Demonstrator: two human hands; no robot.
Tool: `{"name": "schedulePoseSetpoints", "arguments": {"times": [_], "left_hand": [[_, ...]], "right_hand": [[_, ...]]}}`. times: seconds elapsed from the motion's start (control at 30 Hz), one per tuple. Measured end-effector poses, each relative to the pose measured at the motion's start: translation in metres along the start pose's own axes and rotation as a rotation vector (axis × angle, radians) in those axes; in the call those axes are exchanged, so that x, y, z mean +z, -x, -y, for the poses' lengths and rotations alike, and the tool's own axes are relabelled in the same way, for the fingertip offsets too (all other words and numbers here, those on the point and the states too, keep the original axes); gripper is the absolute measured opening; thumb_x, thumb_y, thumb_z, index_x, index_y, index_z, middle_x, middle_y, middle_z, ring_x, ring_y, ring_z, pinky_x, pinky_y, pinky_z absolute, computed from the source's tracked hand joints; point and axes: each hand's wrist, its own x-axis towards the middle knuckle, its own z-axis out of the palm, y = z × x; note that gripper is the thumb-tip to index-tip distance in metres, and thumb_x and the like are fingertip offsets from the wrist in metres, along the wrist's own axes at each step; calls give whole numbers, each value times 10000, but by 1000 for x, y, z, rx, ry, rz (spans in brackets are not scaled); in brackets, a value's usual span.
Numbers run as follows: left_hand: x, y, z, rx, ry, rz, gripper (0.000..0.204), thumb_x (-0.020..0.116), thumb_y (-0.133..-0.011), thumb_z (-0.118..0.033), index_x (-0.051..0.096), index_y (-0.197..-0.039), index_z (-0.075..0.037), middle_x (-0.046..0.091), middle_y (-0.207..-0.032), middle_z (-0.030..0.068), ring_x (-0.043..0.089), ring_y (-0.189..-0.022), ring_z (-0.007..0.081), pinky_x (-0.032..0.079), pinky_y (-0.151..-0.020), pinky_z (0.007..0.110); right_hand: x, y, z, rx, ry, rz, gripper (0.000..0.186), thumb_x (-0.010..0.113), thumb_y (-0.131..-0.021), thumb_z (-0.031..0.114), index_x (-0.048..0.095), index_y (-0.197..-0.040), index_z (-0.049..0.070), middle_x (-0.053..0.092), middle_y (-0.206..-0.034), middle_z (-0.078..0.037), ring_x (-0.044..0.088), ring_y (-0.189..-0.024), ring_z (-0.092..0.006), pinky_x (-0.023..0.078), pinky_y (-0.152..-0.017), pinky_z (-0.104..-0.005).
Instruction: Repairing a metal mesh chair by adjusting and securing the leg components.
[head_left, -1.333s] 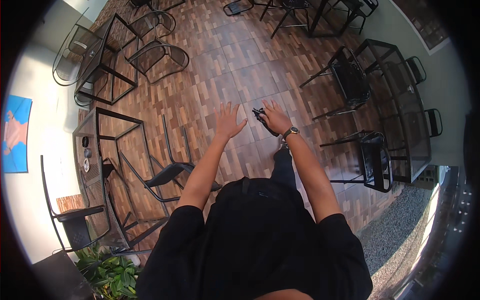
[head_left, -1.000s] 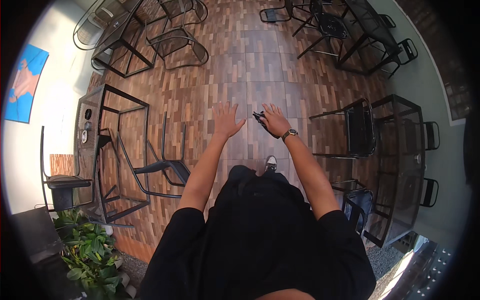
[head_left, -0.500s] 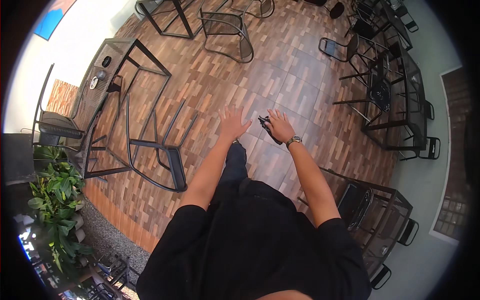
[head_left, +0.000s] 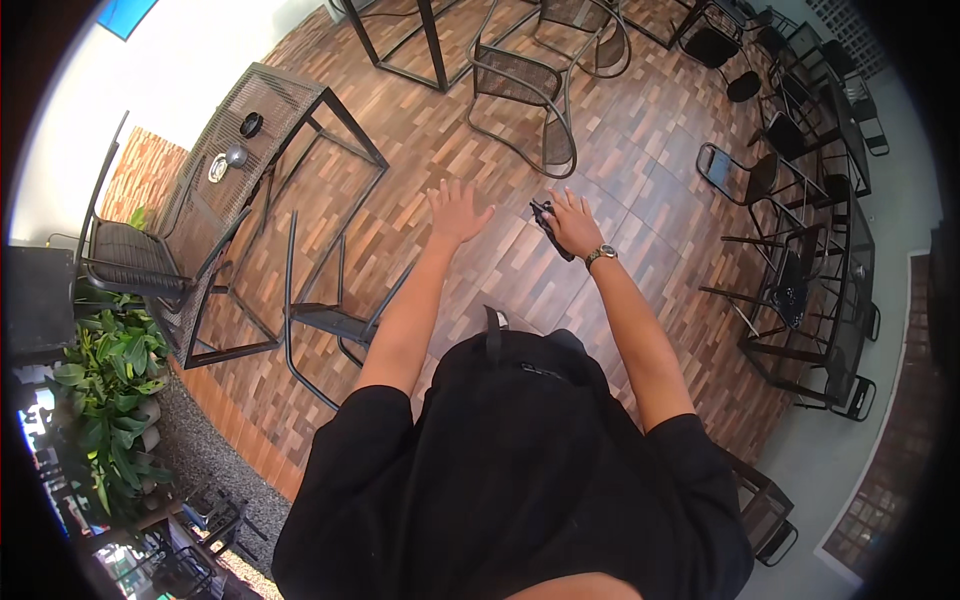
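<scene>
A brown patterned floor [head_left: 500,275] spreads beneath a person [head_left: 540,480] in black, both bare forearms stretched forward. At left stands a mesh table [head_left: 280,95], set at an angle near a pale wall [head_left: 200,55]; dark tables and chairs [head_left: 762,178] crowd the right side. Below the mesh table, leafy plants [head_left: 115,370] border a strip of gravel [head_left: 205,430]. A mesh chair [head_left: 515,75] is beyond the hands; a black chair [head_left: 340,320] is beside the left forearm, partly hidden by it.

The left hand [head_left: 458,213] is flat and empty, back up, fingers fanned and thumb out, well above the floor. The right hand [head_left: 575,225], level with it and apart, has its fingers extended and its thumb over a black object [head_left: 552,232], held along the thumb side and partly covered by the hand. A watch [head_left: 603,255] circles the right wrist. On the mesh table sit a black ring-shaped dish [head_left: 251,125], a grey cup [head_left: 236,155] and a pale oval dish [head_left: 218,168].
</scene>
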Motion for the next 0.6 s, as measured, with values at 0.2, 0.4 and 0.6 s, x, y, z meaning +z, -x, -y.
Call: {"name": "schedulePoseSetpoints", "arguments": {"times": [0.2, 0.4, 0.6], "left_hand": [[-19, -80, 71, -156, 101, -69, 808, 539, -914, -645, 409, -1534, -145, 356, -1594, 203, 221, -1508, 462, 100, -1192, 684], [-28, -173, 102, -248, 150, -38, 805, 543, -919, -624, 392, -1547, -142, 328, -1613, 210, 183, -1521, 473, 77, -1198, 684], [-47, -308, 118, -325, 33, -85, 819, 530, -912, -663, 401, -1534, -146, 364, -1584, 186, 256, -1498, 455, 142, -1188, 686]], "right_hand": [[-1, -146, 7, -125, 27, 97, 441, 449, -1064, 417, 635, -1151, 27, 382, -1612, -65, 288, -1505, -358, 225, -1211, -572], [2, -281, -3, -229, -14, 91, 465, 433, -1068, 421, 625, -1220, 26, 389, -1604, -74, 294, -1497, -368, 213, -1215, -581], [-26, -433, -25, -334, -5, 223, 489, 441, -1070, 397, 552, -1344, 8, 394, -1595, -101, 275, -1501, -389, 212, -1210, -577]]}}
